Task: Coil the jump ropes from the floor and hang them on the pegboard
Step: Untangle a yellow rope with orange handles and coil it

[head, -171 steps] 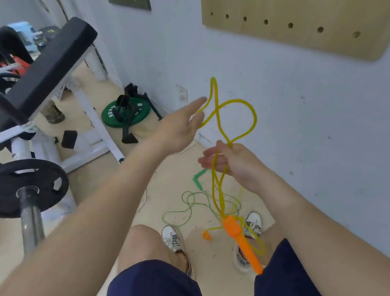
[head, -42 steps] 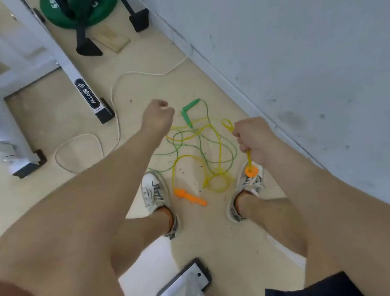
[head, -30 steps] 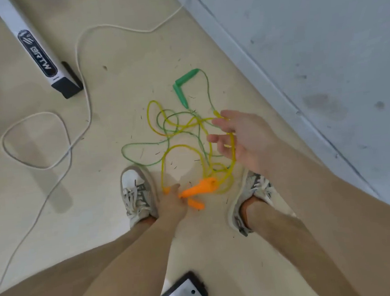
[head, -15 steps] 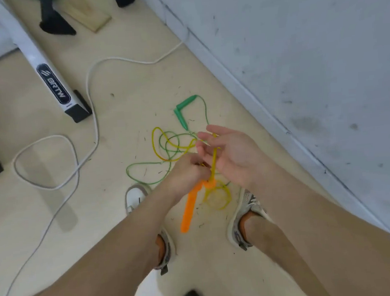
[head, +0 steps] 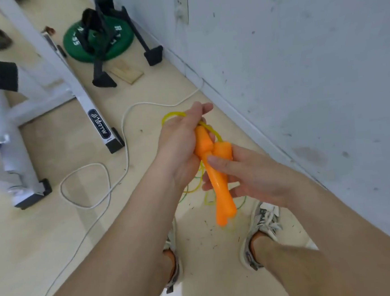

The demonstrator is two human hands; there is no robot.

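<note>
Orange plastic fills the middle of the view: the two jump-rope handles lie side by side, gathered between both hands above the floor. Nearest the camera, the right hand has its grip wrapped loosely around the handle shafts, thumb pressed across them, while the left hand is clenched on the thicker upper ends where the yellow rope comes out. One loop of that rope arcs above the left hand; the rest trails down behind the hands to the floor between the two sneakers, where it lies mixed with thin strands of a green rope, which still lies uncoiled. Judging by this, the step in hand is pairing the handles as the start of coiling the yellow rope. The next move probably calls for one hand to hold both handles while the other draws the cord up in even loops, freeing it from the green strands. Farther off lie a white cable, a white weight-bench frame and a green weight plate near the wall. The pegboard is not in view.
</note>
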